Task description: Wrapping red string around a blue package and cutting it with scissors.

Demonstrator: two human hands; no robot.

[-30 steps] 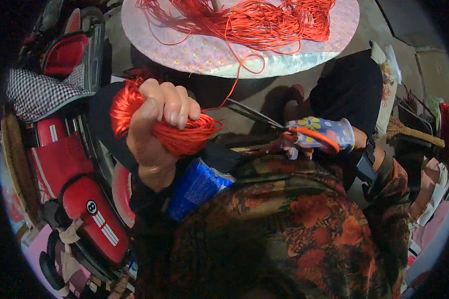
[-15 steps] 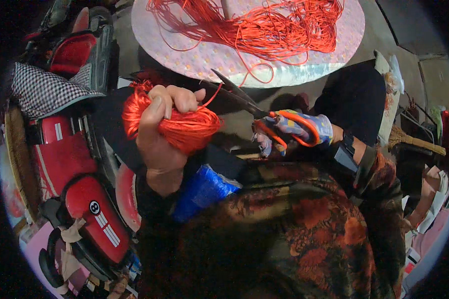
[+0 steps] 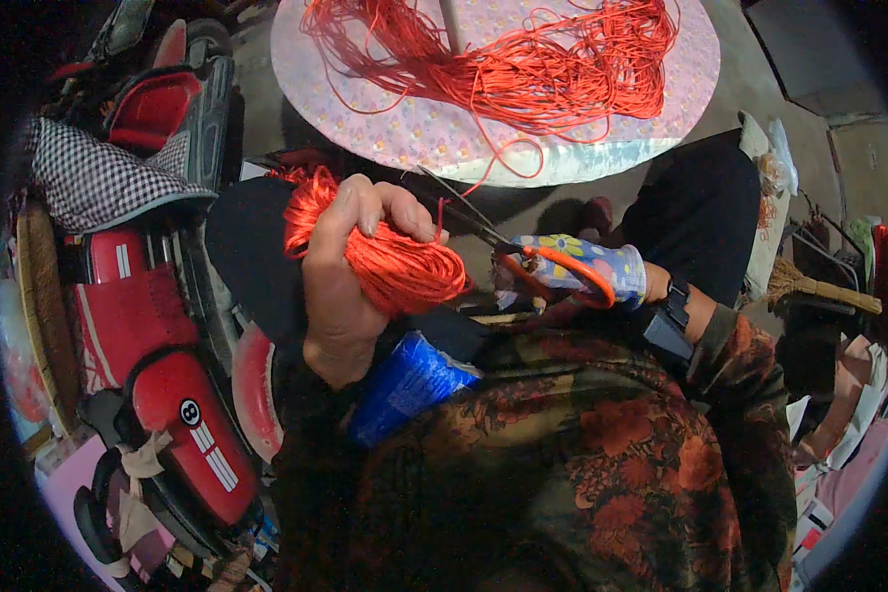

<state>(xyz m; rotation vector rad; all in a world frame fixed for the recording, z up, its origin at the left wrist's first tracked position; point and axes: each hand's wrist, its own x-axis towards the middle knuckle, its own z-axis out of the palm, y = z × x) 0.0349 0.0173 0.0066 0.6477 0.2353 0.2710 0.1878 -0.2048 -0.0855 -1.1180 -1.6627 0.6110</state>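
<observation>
My left hand [image 3: 350, 257] is closed around a thick bundle of shiny red cord [image 3: 405, 268], which bulges out on both sides of the fist. A short cord end stands up beside its fingertips. My right hand [image 3: 577, 261], in a flower-patterned cloth covering, grips scissors [image 3: 587, 279] with orange handles. Their dark blades point up and left, close to the short cord end. A large heap of loose red cord [image 3: 553, 74] lies on the round table ahead. From it, one looped strand hangs over the near edge toward the blades.
The round table [image 3: 365, 138] has a pink patterned cover. A blue cylindrical package [image 3: 405, 385] rests against my left forearm. At left stand a red ride-on toy vehicle [image 3: 187, 424] and checkered cloth [image 3: 109, 178]. A straw broom [image 3: 824, 286] lies at right.
My left hand and the bundle have moved right, closer to the scissors. The scissor blades have come nearer together. The strand rising from my fist now shows as a short end.
</observation>
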